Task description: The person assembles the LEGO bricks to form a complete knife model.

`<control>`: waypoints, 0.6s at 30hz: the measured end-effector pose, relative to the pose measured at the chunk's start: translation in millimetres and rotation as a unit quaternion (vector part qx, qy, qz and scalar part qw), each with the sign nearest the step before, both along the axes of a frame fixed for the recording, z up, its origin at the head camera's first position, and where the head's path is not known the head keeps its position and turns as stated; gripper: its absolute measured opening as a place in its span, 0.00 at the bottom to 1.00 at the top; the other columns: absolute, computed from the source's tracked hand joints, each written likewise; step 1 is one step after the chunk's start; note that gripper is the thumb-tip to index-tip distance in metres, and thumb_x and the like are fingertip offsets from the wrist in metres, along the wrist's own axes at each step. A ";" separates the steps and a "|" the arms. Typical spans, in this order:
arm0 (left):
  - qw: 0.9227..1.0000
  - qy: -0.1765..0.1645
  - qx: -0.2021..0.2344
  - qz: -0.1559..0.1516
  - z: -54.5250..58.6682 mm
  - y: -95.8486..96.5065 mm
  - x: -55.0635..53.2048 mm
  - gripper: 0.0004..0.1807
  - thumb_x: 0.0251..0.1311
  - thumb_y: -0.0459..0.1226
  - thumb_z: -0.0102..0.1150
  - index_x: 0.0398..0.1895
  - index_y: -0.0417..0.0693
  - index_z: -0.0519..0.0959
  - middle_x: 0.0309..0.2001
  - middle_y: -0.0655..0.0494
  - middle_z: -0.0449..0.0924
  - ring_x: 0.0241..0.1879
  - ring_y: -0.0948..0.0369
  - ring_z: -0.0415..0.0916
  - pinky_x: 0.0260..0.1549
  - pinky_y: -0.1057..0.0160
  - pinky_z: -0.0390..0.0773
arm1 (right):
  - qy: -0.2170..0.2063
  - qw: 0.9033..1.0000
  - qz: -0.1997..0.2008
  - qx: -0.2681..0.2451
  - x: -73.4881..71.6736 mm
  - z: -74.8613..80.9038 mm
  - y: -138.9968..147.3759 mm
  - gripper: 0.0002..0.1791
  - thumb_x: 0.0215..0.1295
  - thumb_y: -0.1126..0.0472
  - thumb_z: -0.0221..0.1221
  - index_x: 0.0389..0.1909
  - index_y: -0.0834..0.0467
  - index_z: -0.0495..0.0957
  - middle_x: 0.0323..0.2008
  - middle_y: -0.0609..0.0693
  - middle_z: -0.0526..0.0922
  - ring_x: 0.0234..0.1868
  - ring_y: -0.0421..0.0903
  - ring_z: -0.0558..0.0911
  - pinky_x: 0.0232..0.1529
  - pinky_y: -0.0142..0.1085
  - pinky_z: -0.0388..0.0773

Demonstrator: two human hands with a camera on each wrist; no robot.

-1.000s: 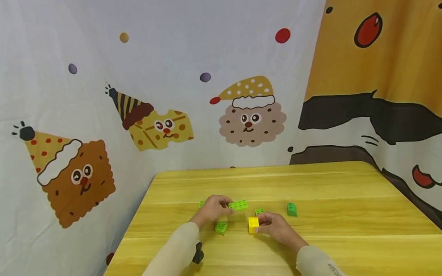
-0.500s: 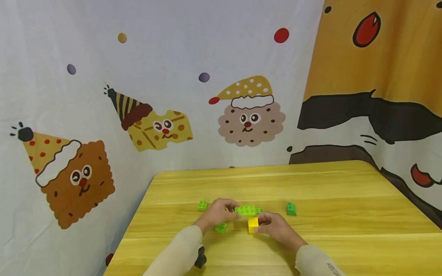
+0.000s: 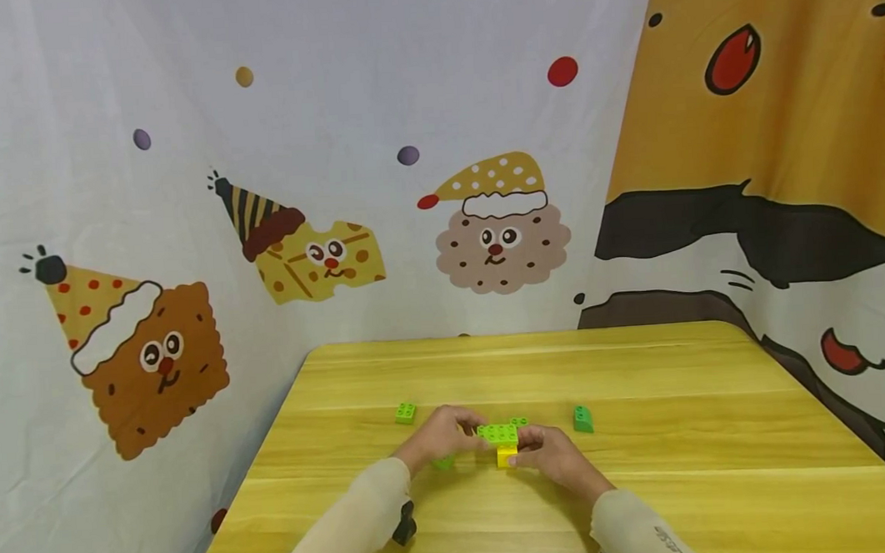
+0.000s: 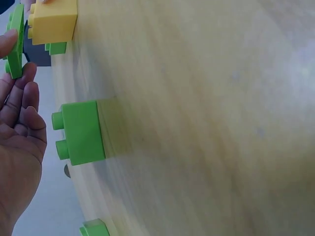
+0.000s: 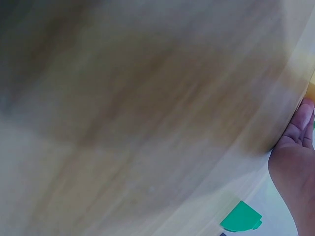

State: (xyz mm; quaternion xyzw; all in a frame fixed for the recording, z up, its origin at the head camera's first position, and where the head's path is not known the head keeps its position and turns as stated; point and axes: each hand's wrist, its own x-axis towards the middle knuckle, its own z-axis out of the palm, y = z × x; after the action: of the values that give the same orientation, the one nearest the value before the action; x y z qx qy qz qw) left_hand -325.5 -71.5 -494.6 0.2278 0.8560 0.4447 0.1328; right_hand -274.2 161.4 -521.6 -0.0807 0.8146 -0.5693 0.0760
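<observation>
Working over wood-grain table (image 3: pixel 721 429) with left hand (image 3: pixel 442 435) and right hand (image 3: pixel 553 453), both bent into pinches. Holding long lime brick (image 3: pixel 499 435) in left, just above yellow block (image 3: pixel 507 458) gripped in right. Spotting darker-green curved brick (image 3: pixel 583 420) off to right, then small lime bricks (image 3: pixel 405 413) scattered nearby.

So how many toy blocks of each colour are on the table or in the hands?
Light green: 4 (long block in the left hand, leftmost block, mostly hidden block by the left hand, small block just past the right hand)
Yellow: 1 (yellow block)
Dark green: 1 (dark green block)
Total: 6
</observation>
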 end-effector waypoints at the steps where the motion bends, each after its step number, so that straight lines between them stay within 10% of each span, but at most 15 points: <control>1: 1.000 0.000 -0.002 0.000 -0.6 0.6 0.3 0.15 0.54 0.46 0.74 0.45 0.60 0.86 0.37 0.65 0.80 0.40 0.62 0.74 0.38 0.60 0.76 | -0.001 1.000 0.001 -0.001 0.1 0.1 0.0 0.19 0.58 0.62 0.71 0.49 0.66 0.81 0.40 0.51 0.84 0.41 0.46 0.80 0.44 0.39 0.79; 18: 0.999 0.014 0.003 -0.030 -4.5 11.5 3.7 0.15 0.55 0.42 0.74 0.46 0.54 0.87 0.34 0.65 0.80 0.35 0.64 0.74 0.33 0.65 0.75 | -0.005 1.000 -0.001 0.025 2.9 2.5 0.3 0.21 0.58 0.60 0.71 0.50 0.63 0.81 0.43 0.49 0.84 0.44 0.46 0.81 0.46 0.42 0.79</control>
State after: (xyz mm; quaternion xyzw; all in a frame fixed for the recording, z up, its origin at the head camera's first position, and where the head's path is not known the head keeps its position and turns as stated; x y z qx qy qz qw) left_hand -321.8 -60.0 -499.2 0.2594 0.8495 0.4396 0.1336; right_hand -271.3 161.6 -519.1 -0.0746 0.8282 -0.5493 0.0817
